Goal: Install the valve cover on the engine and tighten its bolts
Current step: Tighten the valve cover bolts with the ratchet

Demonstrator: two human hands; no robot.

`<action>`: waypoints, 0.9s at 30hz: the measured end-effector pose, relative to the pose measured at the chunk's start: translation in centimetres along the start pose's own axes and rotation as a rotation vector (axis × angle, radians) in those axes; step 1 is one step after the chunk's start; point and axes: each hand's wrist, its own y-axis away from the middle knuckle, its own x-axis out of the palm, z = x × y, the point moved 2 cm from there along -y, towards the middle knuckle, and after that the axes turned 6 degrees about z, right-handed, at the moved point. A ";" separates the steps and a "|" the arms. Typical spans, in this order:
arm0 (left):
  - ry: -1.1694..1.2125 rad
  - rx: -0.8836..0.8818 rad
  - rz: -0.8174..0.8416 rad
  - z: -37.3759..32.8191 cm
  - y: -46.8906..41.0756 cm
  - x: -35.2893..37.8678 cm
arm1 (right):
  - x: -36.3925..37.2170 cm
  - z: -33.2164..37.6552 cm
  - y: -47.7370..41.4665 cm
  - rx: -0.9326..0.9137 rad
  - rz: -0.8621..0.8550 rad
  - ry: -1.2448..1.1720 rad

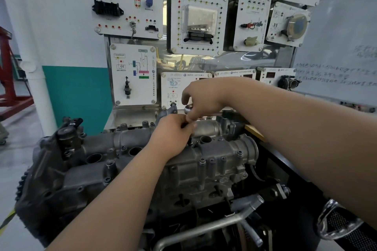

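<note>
The grey valve cover lies on top of the engine, with several bolts along its edges and round plug wells in a row. My left hand curls around a dark tool shaft standing on a bolt near the middle of the cover. My right hand sits just above it, fingers curled over the chrome head of a ratchet. Most of the tool is hidden under both hands.
A training board with white component panels stands right behind the engine. A whiteboard is at the right, a red stand at the left. Metal pipes run along the engine's near side.
</note>
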 end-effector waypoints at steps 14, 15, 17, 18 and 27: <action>-0.024 0.006 0.030 0.4 -0.4 0.2 | -1.0 -0.2 -0.8 0.050 0.097 0.075; -0.050 0.005 0.037 0.5 -0.3 0.1 | -1.2 -0.4 -0.7 0.035 0.078 0.107; -0.008 -0.004 0.058 0.7 -0.5 0.2 | -1.1 -0.7 -0.8 0.006 0.033 0.055; 0.029 -0.018 0.066 0.7 -0.5 0.3 | -0.7 -0.7 -1.0 0.004 0.016 0.023; -0.037 0.020 0.009 0.4 -0.4 0.2 | -0.3 -0.7 -0.9 -0.008 0.082 0.059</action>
